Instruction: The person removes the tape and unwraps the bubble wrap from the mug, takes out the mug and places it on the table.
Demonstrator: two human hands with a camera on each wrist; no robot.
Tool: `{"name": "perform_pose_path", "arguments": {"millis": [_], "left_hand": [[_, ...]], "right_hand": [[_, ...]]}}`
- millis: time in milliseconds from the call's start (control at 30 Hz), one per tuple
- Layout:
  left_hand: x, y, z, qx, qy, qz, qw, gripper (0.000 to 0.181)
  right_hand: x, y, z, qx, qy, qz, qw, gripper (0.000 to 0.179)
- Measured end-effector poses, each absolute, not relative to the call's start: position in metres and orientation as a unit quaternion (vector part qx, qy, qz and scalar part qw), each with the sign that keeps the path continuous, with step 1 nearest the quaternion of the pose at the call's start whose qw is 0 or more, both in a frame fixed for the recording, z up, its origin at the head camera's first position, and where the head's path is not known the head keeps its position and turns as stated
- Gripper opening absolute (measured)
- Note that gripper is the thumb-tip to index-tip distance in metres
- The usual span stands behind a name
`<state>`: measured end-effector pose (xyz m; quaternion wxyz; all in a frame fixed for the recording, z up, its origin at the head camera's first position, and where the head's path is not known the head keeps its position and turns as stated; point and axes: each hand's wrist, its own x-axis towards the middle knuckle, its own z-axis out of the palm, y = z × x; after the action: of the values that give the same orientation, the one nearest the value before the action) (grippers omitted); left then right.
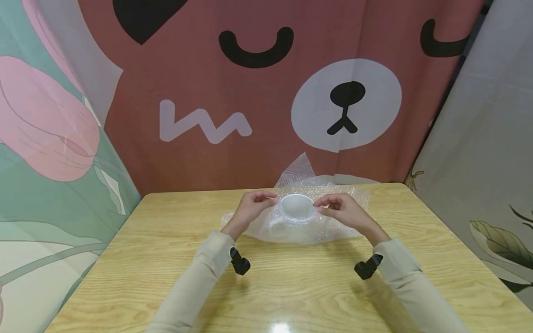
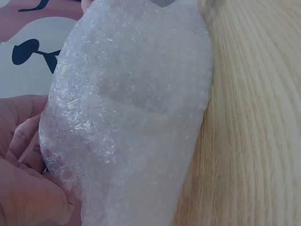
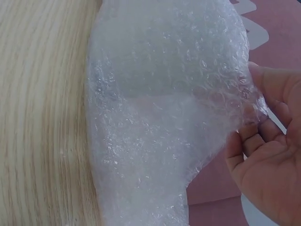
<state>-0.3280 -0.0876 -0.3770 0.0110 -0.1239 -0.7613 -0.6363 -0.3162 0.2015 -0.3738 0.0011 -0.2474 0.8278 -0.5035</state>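
Note:
A sheet of bubble wrap (image 1: 310,231) is spread and partly folded up at the far side of the table. Within it shows a white round dish (image 1: 297,206), its pale rim facing up. My left hand (image 1: 254,208) pinches the wrap at the dish's left, thumb in front and fingers behind the edge (image 2: 70,141). On the dish's right, my right hand (image 1: 343,210) pinches the wrap between thumb and fingers; the right wrist view has its clear film (image 3: 225,99) stretched to those fingers. In both wrist views the wrap covers the dish, leaving only a dim outline.
The wooden table (image 1: 266,282) extends toward the body, below both forearms. Directly behind its far edge hangs a curtain (image 1: 208,162) printed with a bear face. One corner of the wrap (image 1: 300,169) stands up against that curtain. Black wrist cameras (image 1: 240,262) hang under both sleeves.

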Motion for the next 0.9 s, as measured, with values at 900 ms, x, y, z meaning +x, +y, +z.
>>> {"name": "perform_pose_path", "arguments": {"millis": [900], "left_hand": [[-0.317,-0.106,-0.373,-0.145,-0.759,-0.634,0.037,0.023]], "right_hand": [[-0.296,0.203,-0.367,-0.252,0.822,-0.502,-0.092,0.028]]}}
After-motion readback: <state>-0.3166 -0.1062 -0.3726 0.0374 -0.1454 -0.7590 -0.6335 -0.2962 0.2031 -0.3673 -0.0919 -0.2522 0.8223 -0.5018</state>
